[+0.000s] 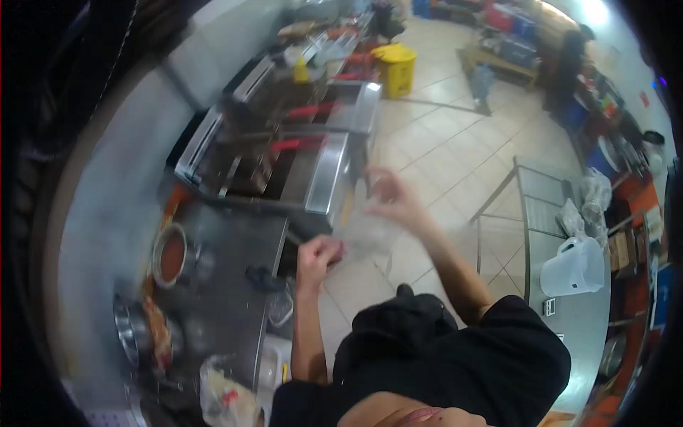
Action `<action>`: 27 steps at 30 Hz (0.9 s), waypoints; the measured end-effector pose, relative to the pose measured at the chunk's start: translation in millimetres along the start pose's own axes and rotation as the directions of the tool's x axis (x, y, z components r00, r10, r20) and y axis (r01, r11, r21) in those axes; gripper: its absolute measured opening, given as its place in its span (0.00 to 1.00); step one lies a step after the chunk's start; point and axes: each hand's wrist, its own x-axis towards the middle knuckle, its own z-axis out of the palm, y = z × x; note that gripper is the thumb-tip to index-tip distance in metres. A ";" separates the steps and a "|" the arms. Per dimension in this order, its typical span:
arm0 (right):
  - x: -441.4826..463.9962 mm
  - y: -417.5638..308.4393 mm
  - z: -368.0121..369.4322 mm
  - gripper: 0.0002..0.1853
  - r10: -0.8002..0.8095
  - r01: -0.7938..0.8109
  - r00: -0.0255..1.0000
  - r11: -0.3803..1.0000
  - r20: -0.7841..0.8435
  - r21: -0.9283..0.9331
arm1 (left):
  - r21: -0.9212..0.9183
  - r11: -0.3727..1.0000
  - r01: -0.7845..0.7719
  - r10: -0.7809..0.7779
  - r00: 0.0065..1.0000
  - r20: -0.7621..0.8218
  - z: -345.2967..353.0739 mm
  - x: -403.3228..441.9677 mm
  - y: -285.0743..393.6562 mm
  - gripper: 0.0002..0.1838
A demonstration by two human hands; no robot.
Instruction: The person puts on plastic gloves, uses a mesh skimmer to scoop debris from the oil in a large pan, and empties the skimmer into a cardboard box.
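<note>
A blurred, see-through plastic bag (370,235) hangs in front of my body, between my two hands. My left hand (316,260) is closed on the bag's left side, its fingers pinched together beside a small pinkish patch. Higher and to the right, my right hand (395,199) is curved with thumb and fingers apart, close to the bag's upper edge. Motion blurs this hand, and whether it touches the plastic is hard to make out.
On the left, a steel counter (228,249) holds a pot of reddish sauce (173,257) and a metal bowl (131,331). Fryers (331,171) with red-handled baskets stand ahead. A yellow bin (395,71) is beyond. At right, a white pitcher (573,269) stands on a steel table (569,327).
</note>
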 end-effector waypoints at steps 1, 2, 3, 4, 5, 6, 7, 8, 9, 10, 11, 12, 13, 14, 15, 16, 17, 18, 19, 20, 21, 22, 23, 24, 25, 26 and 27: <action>4.1 -13.1 -13.0 0.35 0.043 -0.046 0.992 0.999 0.117 0.022 | -0.071 0.994 -0.084 0.082 0.996 -0.029 2.3 8.5 6.4 0.06; 3.0 -8.7 -10.3 0.29 0.071 -0.089 0.992 0.981 0.108 0.170 | -0.138 0.974 -0.182 0.176 0.983 -0.058 7.5 16.7 13.4 0.07; 3.6 -3.4 -13.0 0.27 0.146 -0.152 0.965 0.988 0.217 0.008 | -0.076 0.984 -0.163 0.163 0.987 -0.007 8.4 22.5 21.4 0.06; 3.4 1.9 -17.7 0.24 0.231 -0.189 0.924 0.969 0.305 -0.161 | -0.015 0.990 -0.143 0.144 0.988 0.050 9.3 26.1 29.3 0.05; 3.4 5.6 -19.2 0.22 0.320 -0.200 0.873 0.923 0.369 -0.329 | 0.048 0.991 -0.129 0.122 0.986 0.113 9.5 29.6 35.3 0.04; 2.3 -13.8 -18.0 0.14 0.378 -0.364 0.886 0.926 0.267 -0.102 | 0.043 0.996 -0.078 0.072 0.989 0.128 5.8 33.2 40.8 0.05; 4.9 -11.7 -22.1 0.14 0.367 -0.370 0.908 0.929 0.202 -0.027 | 0.038 0.999 -0.028 0.023 0.989 0.143 -1.2 36.5 46.7 0.05; 7.2 -7.4 -32.0 0.14 0.360 -0.369 0.923 0.928 0.134 0.048 | 0.034 0.999 0.021 -0.027 0.987 0.158 -5.6 38.5 49.3 0.05; 8.8 -3.1 -38.8 0.14 0.356 -0.361 0.932 0.924 0.065 0.126 | 0.011 1.000 0.003 -0.004 0.993 0.118 -8.6 40.7 47.6 0.06; 9.0 0.5 -39.9 0.15 0.392 -0.400 0.916 0.874 0.087 0.278 | -0.008 1.000 -0.016 0.017 0.997 0.079 -12.9 43.9 43.2 0.06; 10.0 1.2 -39.8 0.16 0.374 -0.384 0.923 0.868 0.094 0.316 | -0.024 0.999 -0.036 0.037 0.999 0.040 -16.2 46.9 41.0 0.07; 10.6 0.2 -39.2 0.17 0.358 -0.370 0.928 0.859 0.100 0.354 | -0.112 0.991 -0.074 0.075 0.997 0.006 -15.9 49.4 38.7 0.09; 11.0 0.5 -37.5 0.18 0.343 -0.357 0.933 0.849 0.107 0.391 | -0.244 0.968 -0.059 0.054 0.998 -0.027 -11.5 49.1 35.1 0.09; 13.7 4.2 -34.1 0.18 0.362 -0.366 0.927 0.823 0.095 0.434 | -0.373 0.927 -0.051 0.031 0.998 -0.059 -0.2 49.3 36.8 0.10; 13.9 9.6 -29.6 0.17 0.383 -0.376 0.920 0.796 0.085 0.475 | -0.497 0.866 -0.048 0.004 0.996 -0.089 11.5 47.9 35.4 0.10; 14.7 16.2 -25.1 0.17 0.403 -0.382 0.912 0.769 0.076 0.512 | -0.451 0.893 0.009 -0.022 1.000 -0.023 18.0 49.2 18.3 0.12; 16.7 23.1 -21.1 0.17 0.419 -0.384 0.906 0.742 0.067 0.549 | -0.399 0.915 0.061 -0.048 0.998 0.044 20.8 52.2 -5.4 0.14; 16.8 31.8 -17.1 0.16 0.417 -0.383 0.905 0.708 0.085 0.593 | -0.422 0.903 0.077 -0.053 0.996 0.069 23.7 54.5 -24.9 0.14; 20.3 37.3 -15.1 0.16 0.441 -0.374 0.896 0.683 0.053 0.627 | -0.445 0.890 0.097 -0.060 0.994 0.096 25.9 56.0 -43.5 0.14; 21.0 42.0 -13.7 0.17 0.471 -0.366 0.882 0.656 0.021 0.661 | -0.468 0.875 0.123 -0.072 0.990 0.125 29.5 53.4 -43.2 0.14; 19.6 44.6 -12.6 0.17 0.506 -0.358 0.862 0.626 -0.012 0.693 | -0.634 0.769 0.076 -0.017 0.995 0.099 29.1 52.0 -42.1 0.14; 17.9 43.3 -17.8 0.21 0.505 -0.365 0.863 0.666 -0.033 0.650 | -0.775 0.632 0.027 0.032 0.998 0.061 28.3 51.0 -40.6 0.14; 16.6 40.2 -17.9 0.22 0.490 -0.362 0.872 0.651 -0.005 0.667 | -0.883 0.468 -0.025 0.076 0.997 0.012 28.2 49.2 -34.8 0.14; 16.5 37.3 -18.0 0.24 0.472 -0.357 0.881 0.636 0.021 0.684 | -0.893 0.448 0.037 0.045 0.997 0.064 25.9 48.4 -33.8 0.14; 17.3 36.9 -18.2 0.25 0.451 -0.352 0.891 0.622 0.047 0.699 | -0.837 0.540 0.091 -0.036 0.996 0.086 24.0 50.9 -36.5 0.14; 16.4 42.9 -20.8 0.28 0.407 -0.380 0.906 0.667 0.114 0.641 | -0.771 0.618 0.154 -0.120 0.988 0.101 22.4 53.6 -41.0 0.13; 14.5 46.6 -21.6 0.29 0.385 -0.357 0.918 0.688 0.100 0.632 | -0.697 0.682 0.223 -0.207 0.972 0.108 21.0 55.3 -45.2 0.13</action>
